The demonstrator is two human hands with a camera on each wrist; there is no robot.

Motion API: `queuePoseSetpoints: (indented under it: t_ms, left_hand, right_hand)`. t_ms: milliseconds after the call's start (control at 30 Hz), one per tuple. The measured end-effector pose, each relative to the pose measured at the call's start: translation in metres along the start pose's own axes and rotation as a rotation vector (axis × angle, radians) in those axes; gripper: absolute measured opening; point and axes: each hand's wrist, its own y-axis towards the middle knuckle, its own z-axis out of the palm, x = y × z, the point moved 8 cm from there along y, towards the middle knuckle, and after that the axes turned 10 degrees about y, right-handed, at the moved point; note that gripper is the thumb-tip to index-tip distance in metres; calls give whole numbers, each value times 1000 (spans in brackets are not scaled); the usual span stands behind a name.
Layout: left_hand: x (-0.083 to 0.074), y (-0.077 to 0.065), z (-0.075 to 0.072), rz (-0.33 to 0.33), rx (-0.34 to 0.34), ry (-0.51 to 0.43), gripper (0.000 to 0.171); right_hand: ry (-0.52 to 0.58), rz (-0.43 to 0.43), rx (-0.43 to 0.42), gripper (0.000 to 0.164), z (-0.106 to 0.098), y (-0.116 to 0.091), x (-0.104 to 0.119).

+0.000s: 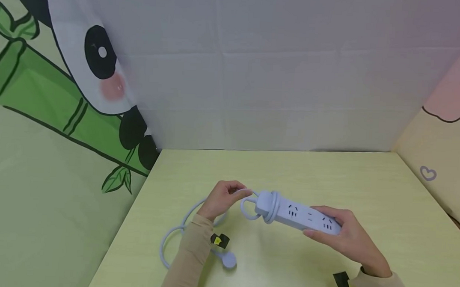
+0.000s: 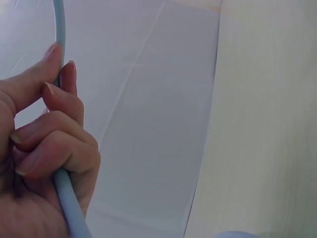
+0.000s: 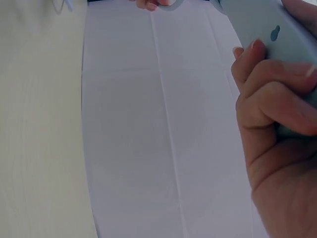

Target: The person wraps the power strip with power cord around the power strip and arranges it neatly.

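A white power strip (image 1: 307, 217) is held above the table, its socket face turned toward the head camera. My right hand (image 1: 345, 234) grips its right end, thumb on the near edge and fingers on the far one. Loops of the strip's cord (image 1: 274, 207) are wound around its left end. Just left of those loops, my left hand (image 1: 223, 199) pinches the cord between thumb and fingers. In the left wrist view the cord (image 2: 72, 203) also runs through the curled fingers. The plug (image 1: 229, 260) rests on the table beside the left forearm.
Loose cord (image 1: 163, 243) curves over the pale wooden table (image 1: 278, 265) left of the left forearm. A plain white sheet (image 1: 275, 85) stands behind the table. Printed panels flank it, one with green bamboo (image 1: 43, 92). Dark tags sit by both sleeves.
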Motion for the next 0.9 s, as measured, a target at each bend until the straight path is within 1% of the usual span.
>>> queuePoseSetpoints:
  t_ms: [167, 400, 567, 733, 900]
  left_hand:
    - [0, 5, -1, -6, 2, 5, 20]
    - [-3, 10, -7, 16, -3, 53, 20]
    - [-5, 13, -4, 31, -4, 62, 20]
    - [-6, 17, -3, 32, -34, 114, 17]
    - [-7, 19, -2, 12, -67, 154, 16]
  right_hand:
    - [3, -7, 60, 38, 0, 11, -6]
    - [1, -34, 139, 39, 0, 26, -14]
    - [-2, -30, 182, 39, 1, 30, -21]
    - [-8, -37, 241, 39, 4, 34, -28]
    - [-7, -58, 264, 37, 3, 37, -33]
